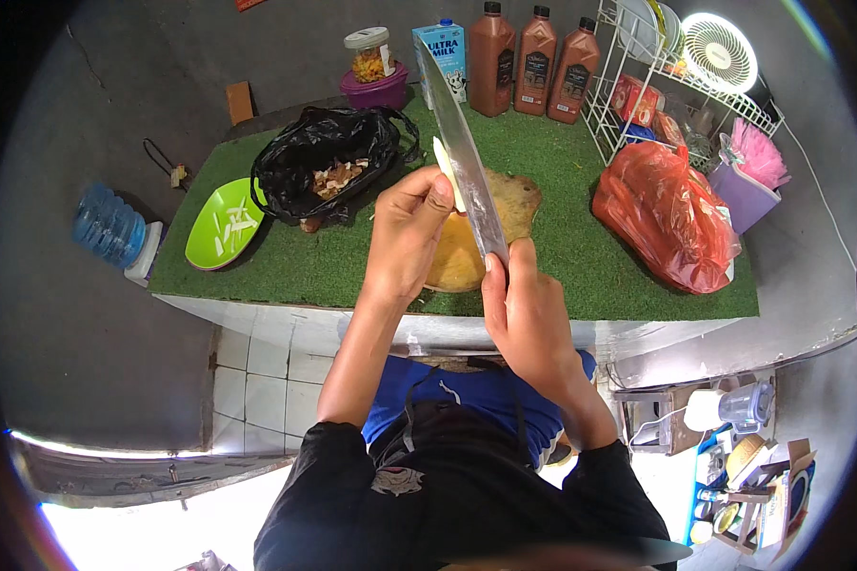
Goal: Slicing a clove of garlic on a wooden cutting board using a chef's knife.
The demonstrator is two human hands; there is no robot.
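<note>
My right hand (535, 314) grips a large kitchen knife (466, 160) by its handle, the blade pointing up and away from me. Between the thumb and fingers of my left hand (408, 228) stands a pale, peeled strip of food (444, 164), right beside the flat of the blade. What food it is, I cannot tell. Under both hands lies a worn wooden cutting board (453, 264). Several white strips rest in a lime-green bowl (207, 235) to the left. Brown and white peelings (337, 178) sit in an opened black plastic bag (293, 153).
Green artificial turf (328, 278) covers the counter. Along the back are a milk carton (443, 53), brown bottles (535, 64) and a lidded jar (370, 57) on a purple container (375, 89). At right are a red plastic bag (664, 214), a white wire rack (603, 93) and a lit fan (719, 53).
</note>
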